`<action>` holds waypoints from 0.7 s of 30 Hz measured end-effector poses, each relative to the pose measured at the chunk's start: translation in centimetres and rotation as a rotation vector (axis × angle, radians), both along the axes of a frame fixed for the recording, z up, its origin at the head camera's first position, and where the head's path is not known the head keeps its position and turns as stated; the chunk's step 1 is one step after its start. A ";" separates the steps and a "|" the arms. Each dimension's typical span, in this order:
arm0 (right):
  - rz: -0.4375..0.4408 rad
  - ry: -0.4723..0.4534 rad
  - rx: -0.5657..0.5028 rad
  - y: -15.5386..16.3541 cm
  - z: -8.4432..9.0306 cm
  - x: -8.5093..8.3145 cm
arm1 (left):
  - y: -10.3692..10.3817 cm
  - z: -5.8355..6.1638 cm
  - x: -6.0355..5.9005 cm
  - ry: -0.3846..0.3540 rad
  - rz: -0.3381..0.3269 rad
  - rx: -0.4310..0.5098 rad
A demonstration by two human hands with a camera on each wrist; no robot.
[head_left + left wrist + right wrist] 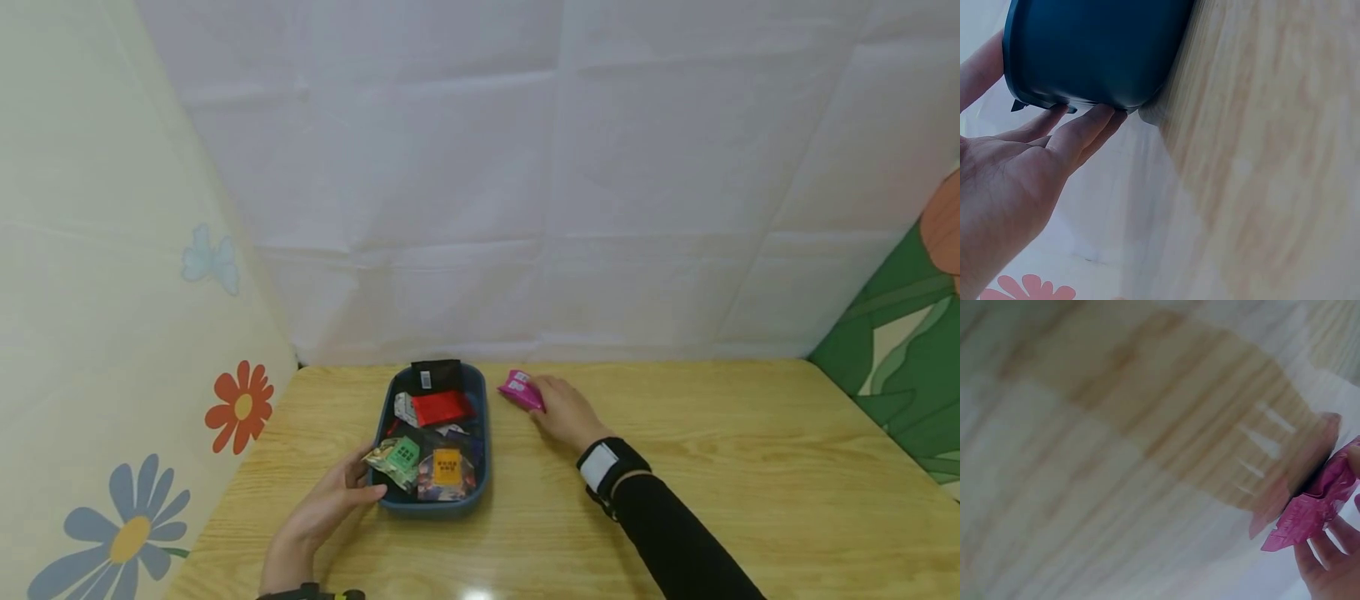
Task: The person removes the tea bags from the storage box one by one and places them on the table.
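Pink packet (520,389) half under right hand (566,412)

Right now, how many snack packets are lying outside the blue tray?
1: a pink packet on the table right of the blue tray, pinched by the right hand. The rest lie in the tray; the left hand touches its near corner.

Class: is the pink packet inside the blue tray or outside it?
Outside: the pink packet lies on the table right of the blue tray, held by the right hand.
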State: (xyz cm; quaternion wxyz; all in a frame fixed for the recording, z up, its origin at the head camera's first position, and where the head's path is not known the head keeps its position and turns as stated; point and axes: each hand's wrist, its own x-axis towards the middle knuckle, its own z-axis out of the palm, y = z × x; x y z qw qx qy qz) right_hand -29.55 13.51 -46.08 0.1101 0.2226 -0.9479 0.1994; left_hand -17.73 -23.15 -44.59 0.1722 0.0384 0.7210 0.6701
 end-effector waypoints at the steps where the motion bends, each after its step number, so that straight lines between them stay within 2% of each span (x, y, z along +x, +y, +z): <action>1: -0.003 -0.005 -0.001 0.0 0.0 0.0 | 0.0 0.0 0.0 -0.003 0.003 0.000; 11: -0.011 -0.034 -0.002 0.1 0.2 0.0 | 0.1 -0.2 0.0 -0.009 0.017 -0.018; 16: 0.008 0.012 -0.017 0.1 0.6 0.2 | 0.1 -0.3 0.0 -0.021 0.028 -0.020; 21: 0.063 0.069 -0.055 -1.0 1.7 0.4 | 0.1 -0.1 0.1 -0.026 0.035 -0.025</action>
